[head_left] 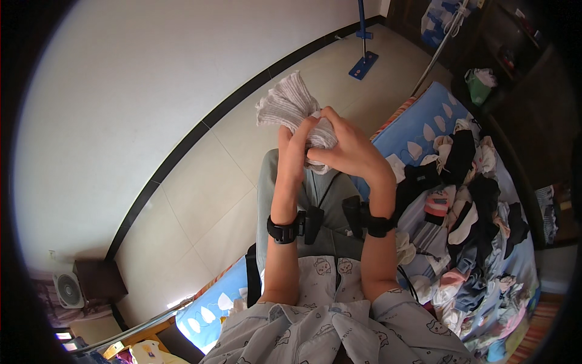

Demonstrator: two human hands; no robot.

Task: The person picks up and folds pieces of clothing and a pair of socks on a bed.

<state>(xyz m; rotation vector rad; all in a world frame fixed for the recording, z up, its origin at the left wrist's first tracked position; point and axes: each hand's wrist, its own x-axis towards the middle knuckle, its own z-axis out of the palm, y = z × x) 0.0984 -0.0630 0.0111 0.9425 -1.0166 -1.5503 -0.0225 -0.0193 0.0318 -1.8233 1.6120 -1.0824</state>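
Note:
A whitish ribbed sock (288, 100) is held up in front of me, above my knees. Its ribbed cuff fans out toward the upper left, while the rest is bunched between my hands. My left hand (296, 141) is closed on the bunched part from the left, its fingers partly behind the fabric. From the right, my right hand (348, 142) grips the same bundle with bent fingers and thumb. Whether the bundle is one sock or a pair I cannot tell.
A heap of socks and small clothes (467, 224) covers the blue patterned bed (412, 130) to my right. A blue flat mop (364, 65) stands on the tiled floor ahead. A green bin (479, 91) is at the far right, a fan (69, 290) at the lower left.

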